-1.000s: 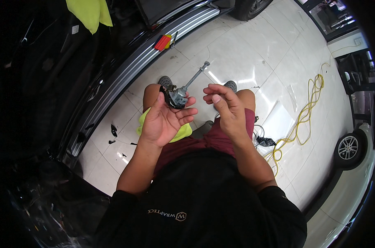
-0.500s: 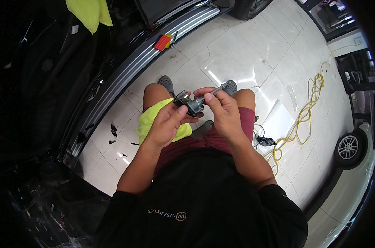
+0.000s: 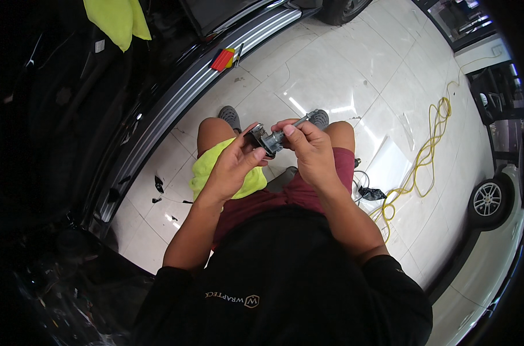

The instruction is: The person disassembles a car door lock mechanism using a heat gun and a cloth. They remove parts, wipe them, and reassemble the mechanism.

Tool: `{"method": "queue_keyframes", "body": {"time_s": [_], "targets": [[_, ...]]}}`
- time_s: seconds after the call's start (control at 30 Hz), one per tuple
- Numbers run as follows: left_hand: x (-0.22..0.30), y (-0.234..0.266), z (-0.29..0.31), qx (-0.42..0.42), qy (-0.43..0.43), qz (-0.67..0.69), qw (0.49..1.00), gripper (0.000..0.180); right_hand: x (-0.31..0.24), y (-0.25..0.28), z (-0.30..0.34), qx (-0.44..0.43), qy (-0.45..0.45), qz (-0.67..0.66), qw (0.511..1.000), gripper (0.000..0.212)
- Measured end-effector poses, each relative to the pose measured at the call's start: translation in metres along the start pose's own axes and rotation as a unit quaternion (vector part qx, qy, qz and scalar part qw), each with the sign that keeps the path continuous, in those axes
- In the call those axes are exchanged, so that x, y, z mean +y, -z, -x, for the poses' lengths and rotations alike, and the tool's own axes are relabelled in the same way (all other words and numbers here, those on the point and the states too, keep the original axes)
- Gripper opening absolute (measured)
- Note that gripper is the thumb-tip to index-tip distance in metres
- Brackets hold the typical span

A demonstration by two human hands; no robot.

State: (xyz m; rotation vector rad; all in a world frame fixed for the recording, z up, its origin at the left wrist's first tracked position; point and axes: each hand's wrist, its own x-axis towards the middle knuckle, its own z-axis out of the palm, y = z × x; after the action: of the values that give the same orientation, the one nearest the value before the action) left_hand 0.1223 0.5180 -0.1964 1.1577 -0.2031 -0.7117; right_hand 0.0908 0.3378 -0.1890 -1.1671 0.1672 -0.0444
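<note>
Above my lap, both hands hold a door lock cylinder (image 3: 272, 142), a grey metal part with a black end and a thin rod. My left hand (image 3: 230, 170) is closed around its black end, thumb along the lower side. With thumb and fingers my right hand (image 3: 310, 151) pinches it where the rod (image 3: 302, 120) begins. The rod sticks out past the right fingers, toward my right shoe. Fingers hide part of the body. Under my left wrist, a yellow-green cloth (image 3: 207, 173) lies over my left thigh.
To the left stands an opened black car, its silver sill (image 3: 178, 86) bearing red and yellow squeegees (image 3: 222, 59). Another yellow-green cloth (image 3: 115, 23) hangs at the upper left. On the tiled floor at right lie a yellow cord (image 3: 426, 153), a white sheet (image 3: 389, 164) and a black plastic piece (image 3: 371, 194).
The lock cylinder has turned a little in my hands, showing more of its grey body, and its rod has tilted slightly. Both hands keep their grip.
</note>
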Motion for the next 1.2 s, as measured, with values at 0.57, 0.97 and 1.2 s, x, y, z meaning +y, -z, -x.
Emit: {"method": "queue_keyframes", "body": {"time_s": [0.57,0.97,1.2], "targets": [[0.000,0.012,-0.005,0.073,-0.052,0.119,0.989,0.043,0.001,-0.003,0.000,-0.020,-0.044,-0.107,0.993,0.023],[0.003,-0.001,0.004,0.094,-0.156,-0.106,0.978,0.052,0.015,0.007,-0.003,0.004,-0.177,-0.308,0.935,0.025],[0.006,-0.007,-0.001,0.094,-0.178,-0.066,0.977,0.044,0.017,0.000,-0.001,0.004,-0.247,-0.390,0.887,0.026]]}}
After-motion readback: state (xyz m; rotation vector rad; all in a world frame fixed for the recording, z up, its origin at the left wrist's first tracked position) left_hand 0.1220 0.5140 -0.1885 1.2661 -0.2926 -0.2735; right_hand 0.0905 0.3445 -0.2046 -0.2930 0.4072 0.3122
